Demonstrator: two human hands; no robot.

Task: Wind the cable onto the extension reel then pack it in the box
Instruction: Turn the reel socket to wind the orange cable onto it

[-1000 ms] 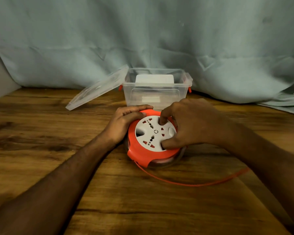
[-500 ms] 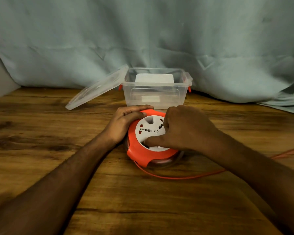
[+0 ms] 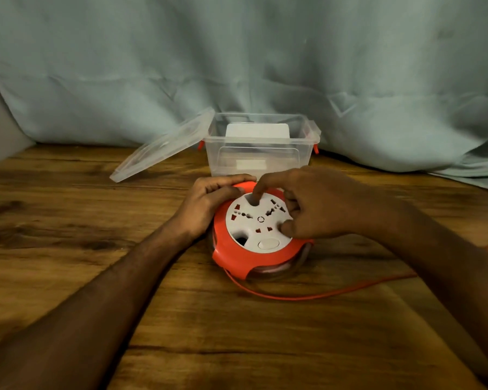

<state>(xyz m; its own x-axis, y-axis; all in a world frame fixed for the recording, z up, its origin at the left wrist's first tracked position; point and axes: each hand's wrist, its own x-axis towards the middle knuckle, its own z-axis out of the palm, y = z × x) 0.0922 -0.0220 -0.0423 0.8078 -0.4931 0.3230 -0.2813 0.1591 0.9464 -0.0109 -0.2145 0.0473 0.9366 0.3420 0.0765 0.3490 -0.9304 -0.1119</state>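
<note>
1. An orange extension reel with a white socket face lies flat on a wooden table, just in front of a clear plastic storage box.
2. The left hand grips the reel's far-left rim, fingers curled over the orange edge.
3. The right hand rests on the socket face, its index finger pushed into a round recess near the top and its thumb pressed at the right edge of the white disc.
4. An orange cable leaves the reel's near side and curves right across the table, passing under the right forearm.
5. The box stands open, its clear lid propped slanting against its left side; a pale blue-grey cloth hangs behind.
</note>
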